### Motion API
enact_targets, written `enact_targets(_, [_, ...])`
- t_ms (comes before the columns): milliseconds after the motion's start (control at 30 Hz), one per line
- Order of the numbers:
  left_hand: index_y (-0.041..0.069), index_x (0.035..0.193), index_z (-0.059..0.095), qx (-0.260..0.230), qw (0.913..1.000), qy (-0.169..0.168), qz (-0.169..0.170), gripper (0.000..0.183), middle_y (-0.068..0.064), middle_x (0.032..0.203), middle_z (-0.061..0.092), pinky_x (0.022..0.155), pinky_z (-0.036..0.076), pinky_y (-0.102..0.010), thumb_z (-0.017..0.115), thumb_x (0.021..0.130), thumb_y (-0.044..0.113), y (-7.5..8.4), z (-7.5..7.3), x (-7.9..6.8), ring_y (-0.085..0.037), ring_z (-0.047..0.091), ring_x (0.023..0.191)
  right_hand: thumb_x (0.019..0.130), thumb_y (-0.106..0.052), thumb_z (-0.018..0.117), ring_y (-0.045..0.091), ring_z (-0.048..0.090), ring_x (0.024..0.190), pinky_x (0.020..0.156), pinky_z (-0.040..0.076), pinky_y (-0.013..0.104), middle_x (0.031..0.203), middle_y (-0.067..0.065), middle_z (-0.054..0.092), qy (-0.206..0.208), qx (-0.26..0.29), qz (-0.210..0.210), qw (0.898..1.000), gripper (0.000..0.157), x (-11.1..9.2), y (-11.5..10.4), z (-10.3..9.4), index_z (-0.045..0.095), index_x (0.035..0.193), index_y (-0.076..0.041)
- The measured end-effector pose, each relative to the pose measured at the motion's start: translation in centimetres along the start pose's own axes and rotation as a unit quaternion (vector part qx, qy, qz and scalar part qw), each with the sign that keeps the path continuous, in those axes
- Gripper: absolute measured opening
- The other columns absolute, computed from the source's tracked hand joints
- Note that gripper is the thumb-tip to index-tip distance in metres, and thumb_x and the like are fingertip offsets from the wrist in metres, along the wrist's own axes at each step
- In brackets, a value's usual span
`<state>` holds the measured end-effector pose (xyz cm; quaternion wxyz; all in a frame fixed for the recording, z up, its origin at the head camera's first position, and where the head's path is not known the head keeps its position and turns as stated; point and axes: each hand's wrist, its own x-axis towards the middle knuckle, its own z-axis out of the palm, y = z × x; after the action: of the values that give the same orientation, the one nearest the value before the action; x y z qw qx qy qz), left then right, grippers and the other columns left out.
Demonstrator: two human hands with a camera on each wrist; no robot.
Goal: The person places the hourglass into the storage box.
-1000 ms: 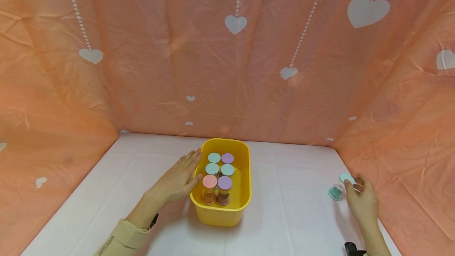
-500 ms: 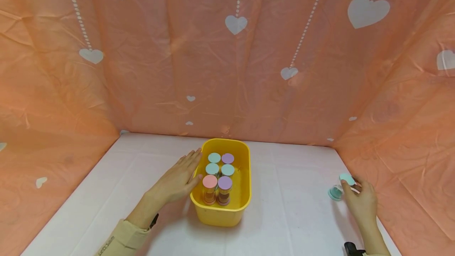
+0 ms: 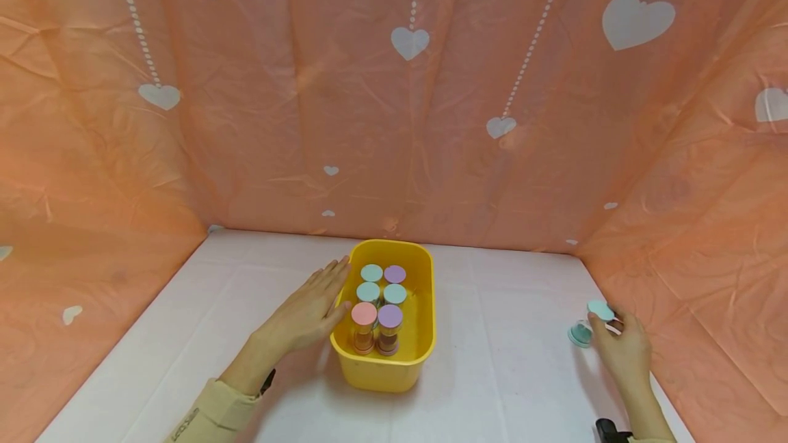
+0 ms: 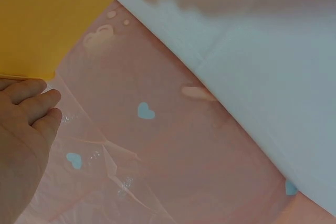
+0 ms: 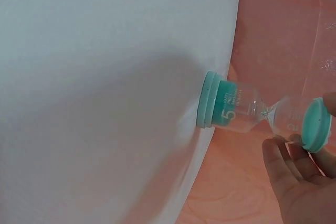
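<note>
A teal hourglass (image 3: 581, 333) marked with a 5 stands on the white table at the far right. My right hand (image 3: 624, 351) holds it near its upper cap (image 5: 317, 125), with thumb and fingers on opposite sides. Teal sand lies in the lower bulb. My left hand (image 3: 308, 310) rests against the left side of a yellow basket (image 3: 382, 374), its fingers straight along the rim. Inside the basket stand several hourglasses, among them one with a pink cap (image 3: 364, 314), a purple one (image 3: 390, 316) and a pale teal one (image 3: 368, 292).
A white cloth covers the table (image 3: 480, 374). Orange-pink sheets with white hearts hang behind and on both sides; the right sheet (image 3: 695, 279) comes close to my right hand. The yellow basket stands in the middle of the table, near the back.
My right hand has shifted slightly left, and its thumb now lies against the near left side of the upper cap. The left hand and the basket have stayed in place.
</note>
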<state>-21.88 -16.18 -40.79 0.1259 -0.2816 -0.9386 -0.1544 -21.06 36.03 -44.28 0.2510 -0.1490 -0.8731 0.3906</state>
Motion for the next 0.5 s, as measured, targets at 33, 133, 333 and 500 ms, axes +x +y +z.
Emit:
enact_targets(33, [-0.001,0.149,0.023,0.000,1.0000,0.001,0.001,0.066,-0.013,0.157,0.019,0.115,0.020,-0.050,0.046,0.099,0.034,-0.01,0.01,0.01,-0.032,0.019,0.143,0.090,-0.025,0.062,0.039,0.057,0.104,0.061,0.033,-0.004,0.121,0.026,0.054,-0.002,-0.001,0.001,1.000,0.052,0.01,-0.02,-0.03,0.050,0.129,0.008])
enact_targets(133, [-0.001,0.149,0.023,-0.002,1.0000,0.001,0.000,0.066,-0.013,0.157,0.019,0.115,0.020,-0.050,0.046,0.099,0.034,-0.01,-0.03,0.02,-0.032,0.019,0.143,0.090,-0.025,0.062,0.036,0.058,0.102,0.061,0.034,-0.004,0.122,0.026,0.054,-0.007,-0.005,0.007,1.000,0.053,0.07,-0.11,-0.11,0.050,0.129,0.008])
enact_targets(333, [0.000,0.149,0.023,-0.003,1.0000,-0.003,0.002,0.066,-0.013,0.156,0.020,0.115,0.020,-0.049,0.040,0.100,0.039,0.02,-0.15,-0.02,-0.032,0.020,0.143,0.090,-0.025,0.063,0.024,0.058,0.096,0.060,0.035,-0.003,0.122,0.026,0.056,-0.003,-0.008,0.006,1.000,0.052,-0.11,-0.25,-0.17,0.052,0.128,0.007])
enact_targets(500, [0.000,0.149,0.023,-0.003,1.0000,-0.003,0.002,0.066,-0.013,0.156,0.020,0.115,0.021,-0.048,0.037,0.100,0.043,0.02,-0.19,-0.04,-0.031,0.020,0.143,0.089,-0.026,0.065,0.008,0.056,0.092,0.062,0.035,-0.003,0.124,0.023,0.058,0.013,0.002,-0.004,1.000,0.050,-0.41,-0.63,0.06,0.054,0.128,0.004])
